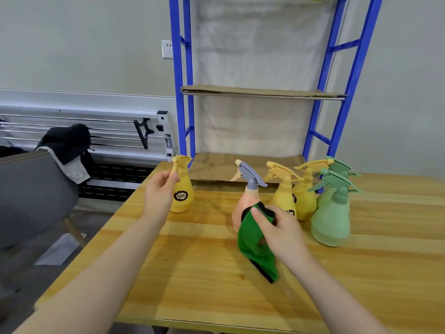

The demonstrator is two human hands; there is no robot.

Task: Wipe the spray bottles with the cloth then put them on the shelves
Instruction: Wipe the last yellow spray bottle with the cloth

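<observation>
The left hand (160, 189) pinched the trigger of a yellow spray bottle (181, 192) standing on the counter (192, 261), while the right hand (277, 227) gripped the green cloth (252, 249). All six bottles stood on the counter. The shelves (262, 92) in view were bare, so most work seemingly remained.

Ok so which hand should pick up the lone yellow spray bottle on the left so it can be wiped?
The left hand. It is already at the lone yellow spray bottle, fingers by its neck and trigger. The right hand grips the green cloth beside the peach bottle, so it suits wiping.
</observation>
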